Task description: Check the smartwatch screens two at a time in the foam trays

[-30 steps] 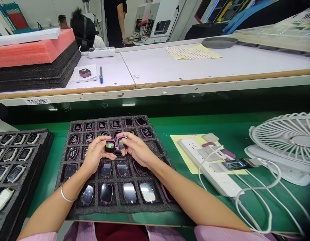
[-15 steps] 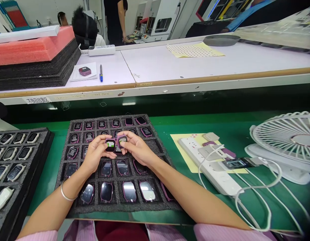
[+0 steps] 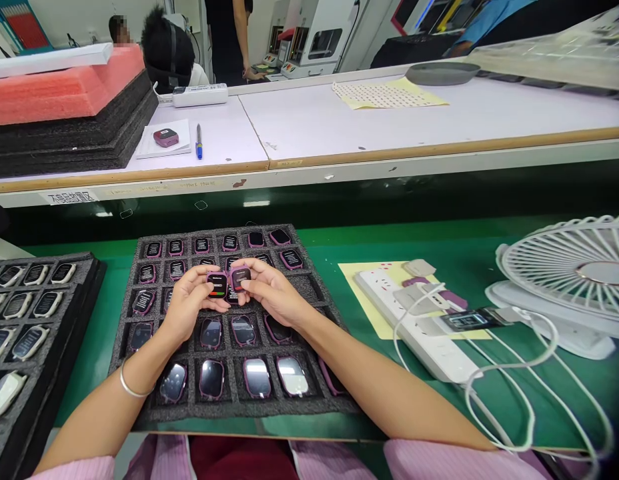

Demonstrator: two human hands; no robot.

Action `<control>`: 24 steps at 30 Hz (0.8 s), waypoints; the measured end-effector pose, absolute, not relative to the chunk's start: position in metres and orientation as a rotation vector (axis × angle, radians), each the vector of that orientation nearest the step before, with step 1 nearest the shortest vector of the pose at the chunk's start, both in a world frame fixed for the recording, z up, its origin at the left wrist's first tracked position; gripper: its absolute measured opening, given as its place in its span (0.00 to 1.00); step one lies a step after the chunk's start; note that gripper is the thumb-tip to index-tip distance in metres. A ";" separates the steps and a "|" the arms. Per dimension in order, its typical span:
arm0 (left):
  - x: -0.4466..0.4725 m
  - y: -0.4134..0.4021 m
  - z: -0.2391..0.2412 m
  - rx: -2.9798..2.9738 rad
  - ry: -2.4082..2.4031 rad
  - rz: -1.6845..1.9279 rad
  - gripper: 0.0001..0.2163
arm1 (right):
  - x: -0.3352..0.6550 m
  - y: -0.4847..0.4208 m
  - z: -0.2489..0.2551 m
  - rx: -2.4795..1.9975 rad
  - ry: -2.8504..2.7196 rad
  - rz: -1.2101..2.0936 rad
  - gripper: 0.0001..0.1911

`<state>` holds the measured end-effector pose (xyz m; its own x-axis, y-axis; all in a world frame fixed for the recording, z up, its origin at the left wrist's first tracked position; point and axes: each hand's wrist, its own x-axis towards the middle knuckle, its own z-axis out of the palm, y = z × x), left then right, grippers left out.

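Note:
Pinched in my left hand (image 3: 192, 300) is a purple-cased smartwatch (image 3: 217, 285) with no strap, its lit screen showing small red and green patches. My right hand (image 3: 269, 290) grips a second purple watch (image 3: 240, 277), whose screen is darker with faint text. The two watches are side by side, close together, above a grey foam tray (image 3: 189, 415). Purple watches fill most of the tray's compartments. Those in the far rows show white text, while nearer ones such as this watch (image 3: 212, 379) have dark, reflective screens. My forearms hide part of the tray.
To the left, another foam tray (image 3: 82, 320) holds pale-cased watches. A white power strip (image 3: 419, 333) with cables and a white fan (image 3: 579, 280) stand at right. On the raised shelf are foam sheets (image 3: 59, 93), a pen (image 3: 199, 141) and a purple watch (image 3: 166, 137). Other people are beyond.
The left watch's screen has gone from a green and white patch to small red and green ones. The right watch's screen has darkened. Both hands keep their hold, barely moving.

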<state>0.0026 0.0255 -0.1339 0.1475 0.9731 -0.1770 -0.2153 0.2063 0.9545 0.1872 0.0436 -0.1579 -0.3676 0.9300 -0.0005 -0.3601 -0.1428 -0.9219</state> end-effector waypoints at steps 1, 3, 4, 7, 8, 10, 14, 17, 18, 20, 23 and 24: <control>0.003 0.025 -0.134 0.969 1.040 1.074 0.18 | 0.187 0.044 -0.158 -0.766 -1.126 1.688 0.16; 0.003 0.025 -0.135 0.994 1.064 1.069 0.18 | 0.187 0.044 -0.159 -0.772 -1.136 1.682 0.16; 0.004 0.025 -0.135 1.006 1.080 1.066 0.19 | 0.187 0.044 -0.160 -0.776 -1.143 1.677 0.16; 0.005 0.025 -0.135 1.028 1.106 1.064 0.19 | 0.186 0.045 -0.161 -0.781 -1.162 1.663 0.16; 0.005 0.025 -0.134 1.030 1.104 1.064 0.20 | 0.186 0.045 -0.162 -0.776 -1.163 1.661 0.17; 0.006 0.025 -0.134 1.032 1.095 1.067 0.20 | 0.185 0.045 -0.162 -0.760 -1.162 1.656 0.17; 0.005 0.025 -0.135 1.030 1.088 1.076 0.21 | 0.185 0.046 -0.164 -0.756 -1.155 1.649 0.19; 0.005 0.027 -0.138 1.029 1.074 1.074 0.22 | 0.185 0.047 -0.166 -0.771 -1.153 1.638 0.19; 0.005 0.028 -0.138 1.032 1.071 1.080 0.22 | 0.184 0.047 -0.167 -0.776 -1.149 1.632 0.19; 0.005 0.029 -0.133 1.045 1.063 1.103 0.23 | 0.183 0.048 -0.167 -0.780 -1.134 1.620 0.20; 0.007 0.017 -0.109 1.059 0.953 1.112 0.27 | 0.181 0.049 -0.165 -0.752 -1.111 1.623 0.25; 0.008 0.009 -0.097 1.059 0.872 1.079 0.27 | 0.181 0.049 -0.164 -0.736 -1.112 1.634 0.28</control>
